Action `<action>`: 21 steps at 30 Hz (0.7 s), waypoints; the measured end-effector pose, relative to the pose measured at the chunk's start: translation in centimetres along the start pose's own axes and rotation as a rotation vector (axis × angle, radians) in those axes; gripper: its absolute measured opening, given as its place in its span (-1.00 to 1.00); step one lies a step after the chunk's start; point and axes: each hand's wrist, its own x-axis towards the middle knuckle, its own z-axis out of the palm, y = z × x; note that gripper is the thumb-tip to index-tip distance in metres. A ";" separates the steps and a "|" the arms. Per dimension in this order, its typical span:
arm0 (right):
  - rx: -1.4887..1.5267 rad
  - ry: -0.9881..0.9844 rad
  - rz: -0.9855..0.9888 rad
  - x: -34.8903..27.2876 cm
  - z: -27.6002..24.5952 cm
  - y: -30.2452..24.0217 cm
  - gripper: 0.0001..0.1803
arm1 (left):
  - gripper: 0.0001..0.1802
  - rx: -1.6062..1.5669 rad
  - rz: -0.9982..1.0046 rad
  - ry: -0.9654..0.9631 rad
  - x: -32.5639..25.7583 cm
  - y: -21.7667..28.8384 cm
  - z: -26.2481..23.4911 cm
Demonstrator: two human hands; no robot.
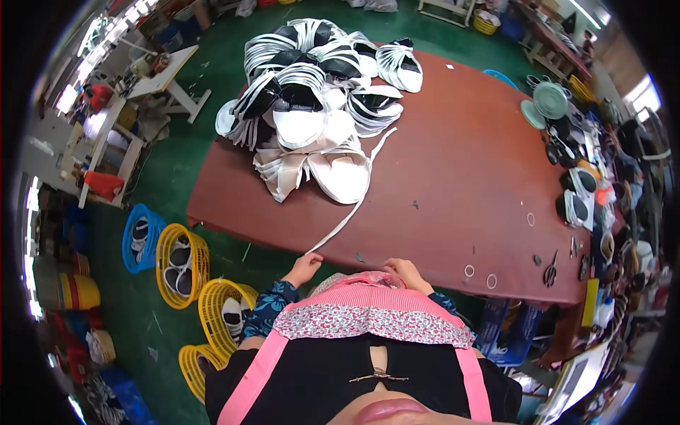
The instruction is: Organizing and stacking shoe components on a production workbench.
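Observation:
At the table's near edge, my left hand (304, 270) pinches the lower end of a long whitish fabric strip (340, 225). The strip runs up the table beside a large pile of shoe uppers (301, 113), black and white ones stacked in bundles. Pale beige and white pieces (340, 174) lie at the pile's near side, next to the strip. My right hand (406, 273) is at the same edge, close to my pink apron (368, 301), with its fingers curled. What those fingers hold, if anything, is hidden.
A reddish-brown covering spreads over the table (453, 163). Scissors (550, 273) and small rings (491, 281) lie near its right corner. Yellow baskets (183, 265) and a blue basket (142, 237) with shoe parts stand on the green floor at left. Shoes and tools crowd the right side.

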 end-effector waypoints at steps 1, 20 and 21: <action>0.001 -0.027 -0.013 0.5 -1.4 1.8 -0.63 | -0.72 -0.040 0.041 0.001 1.3 1.7 0.3; 1.118 0.044 0.785 14.1 -12.6 16.9 -0.25 | -0.16 0.712 0.853 0.538 57.3 39.7 -20.8; 1.126 0.045 0.783 13.7 -12.6 17.5 -0.25 | -0.31 0.797 0.862 0.593 61.3 40.1 -20.4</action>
